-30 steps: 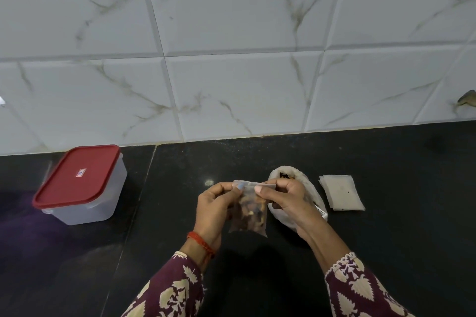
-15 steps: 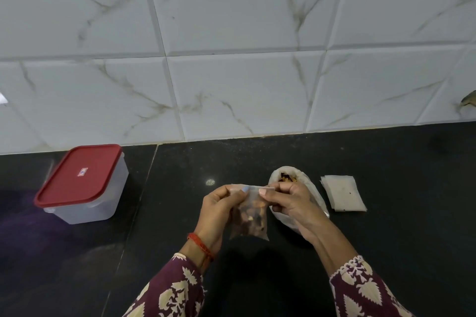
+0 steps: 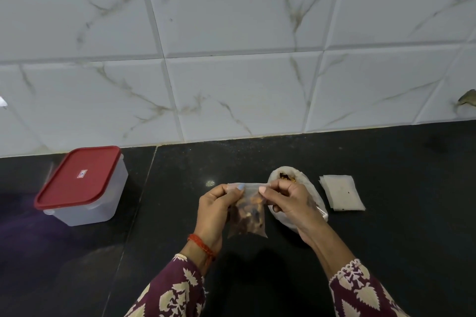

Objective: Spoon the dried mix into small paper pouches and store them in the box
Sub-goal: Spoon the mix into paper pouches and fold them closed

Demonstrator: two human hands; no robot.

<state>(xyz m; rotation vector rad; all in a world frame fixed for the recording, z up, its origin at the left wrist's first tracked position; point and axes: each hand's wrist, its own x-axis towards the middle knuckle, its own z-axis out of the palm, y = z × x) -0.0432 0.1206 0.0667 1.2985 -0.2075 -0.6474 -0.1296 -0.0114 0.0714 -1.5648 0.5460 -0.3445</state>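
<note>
Both hands' pinch on pouch [image 3: 247, 213] top edge, essentially unchanged.

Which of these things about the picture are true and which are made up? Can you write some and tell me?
1. Both hands pinch the top edge of the filled pouch. True: the left hand and the right hand hold it above the counter.
2. The box has its red lid off. False: the lid is on.
3. The stack of empty pouches lies to the right of the open bag of mix. True.
4. The box stands right next to the hands. False: it stands apart, far to the left.
5. The held pouch is empty. False: brown mix shows inside.
</note>
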